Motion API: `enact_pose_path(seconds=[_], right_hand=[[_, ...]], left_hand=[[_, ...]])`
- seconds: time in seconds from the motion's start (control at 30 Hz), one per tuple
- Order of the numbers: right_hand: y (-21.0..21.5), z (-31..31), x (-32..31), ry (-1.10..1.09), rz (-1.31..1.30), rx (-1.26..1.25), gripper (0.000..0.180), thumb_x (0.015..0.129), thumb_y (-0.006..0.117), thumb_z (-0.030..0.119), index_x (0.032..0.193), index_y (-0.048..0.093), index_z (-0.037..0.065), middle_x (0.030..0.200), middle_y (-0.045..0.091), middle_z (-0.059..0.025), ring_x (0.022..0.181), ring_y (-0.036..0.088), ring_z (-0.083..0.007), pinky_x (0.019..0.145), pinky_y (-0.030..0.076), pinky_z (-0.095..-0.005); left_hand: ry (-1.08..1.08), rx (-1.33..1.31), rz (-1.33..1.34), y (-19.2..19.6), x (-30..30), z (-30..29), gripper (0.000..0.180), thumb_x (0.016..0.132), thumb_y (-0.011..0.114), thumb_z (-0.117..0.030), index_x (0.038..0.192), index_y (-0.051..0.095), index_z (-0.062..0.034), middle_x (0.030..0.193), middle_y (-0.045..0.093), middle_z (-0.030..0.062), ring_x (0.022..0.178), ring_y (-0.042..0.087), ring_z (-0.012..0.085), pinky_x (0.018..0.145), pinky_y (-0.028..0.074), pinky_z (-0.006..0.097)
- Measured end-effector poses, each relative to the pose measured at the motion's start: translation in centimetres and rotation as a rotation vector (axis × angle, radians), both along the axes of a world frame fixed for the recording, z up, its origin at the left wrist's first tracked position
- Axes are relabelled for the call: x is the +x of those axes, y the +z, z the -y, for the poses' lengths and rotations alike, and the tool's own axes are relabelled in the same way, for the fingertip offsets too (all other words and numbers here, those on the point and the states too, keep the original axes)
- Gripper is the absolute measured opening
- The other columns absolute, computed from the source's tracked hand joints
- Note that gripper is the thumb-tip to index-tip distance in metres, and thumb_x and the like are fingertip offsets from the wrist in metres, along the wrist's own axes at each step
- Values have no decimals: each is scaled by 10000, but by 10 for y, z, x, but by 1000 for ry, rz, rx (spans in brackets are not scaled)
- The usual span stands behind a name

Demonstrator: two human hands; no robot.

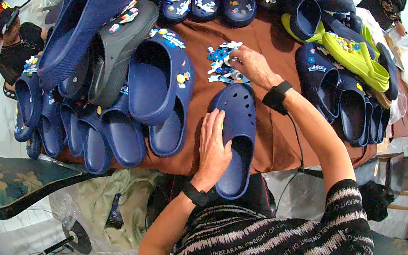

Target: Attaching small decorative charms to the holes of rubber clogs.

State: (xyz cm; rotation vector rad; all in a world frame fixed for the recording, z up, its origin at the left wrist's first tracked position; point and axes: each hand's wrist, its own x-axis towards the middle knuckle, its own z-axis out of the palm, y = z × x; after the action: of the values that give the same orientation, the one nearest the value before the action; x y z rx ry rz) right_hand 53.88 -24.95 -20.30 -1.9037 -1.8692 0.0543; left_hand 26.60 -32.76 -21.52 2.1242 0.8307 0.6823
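Observation:
A navy clog [238, 106] with round vent holes lies toe away from me at the table's front, its heel at the edge. My left hand [213, 144] grips its left side, fingers stretched along the upper and thumb by the foot opening. Just beyond the toe is a small heap of blue and white shoe charms [219, 61]. My right hand [253, 64] reaches into this heap from the right with fingertips pinched at a whitish charm, which the fingers partly cover. Black bands circle both wrists.
Navy clogs [123, 131] are stacked high at left, a dark grey clog [124, 49] among them. More clogs, including a lime-green one [354, 57], crowd the right and far edges of the brown cloth [282, 137]. Two people are beyond the table. A cable hangs near my right wrist.

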Motion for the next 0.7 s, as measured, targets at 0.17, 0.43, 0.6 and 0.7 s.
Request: enact_pose_path(seconds=[0.17,0.43,0.6,0.7], right_hand=[[-12,-23,1,8,118,-124,310,852,702,259,1120,657,110,1050,623,-186,973,645,-394,838,520,-483],[2,-21,25,16,-42,-60,360,823,721,170,1163,648,76,1080,630,-204,1004,634,-415,856,513,-477],[15,26,15,85,41,-199,455,802,772,258,1217,624,143,1169,582,-166,1066,621,-386,894,520,-469],[3,35,13,108,106,-121,448,802,774,265,1210,627,153,1173,570,-151,1091,609,-367,900,520,-462]], left_hand=[[4,8,8,2,1,-1,778,763,694,47,1463,365,-41,1516,347,182,1436,280,403,1193,245,481],[12,5,24,2,-2,0,782,750,705,52,1452,374,-41,1502,358,181,1425,294,407,1187,252,488],[28,-15,26,3,2,1,782,741,648,127,1457,391,-51,1509,368,186,1430,313,377,1196,262,443],[32,-9,25,4,2,0,787,736,655,128,1456,394,-54,1508,372,183,1430,315,375,1195,264,443]])
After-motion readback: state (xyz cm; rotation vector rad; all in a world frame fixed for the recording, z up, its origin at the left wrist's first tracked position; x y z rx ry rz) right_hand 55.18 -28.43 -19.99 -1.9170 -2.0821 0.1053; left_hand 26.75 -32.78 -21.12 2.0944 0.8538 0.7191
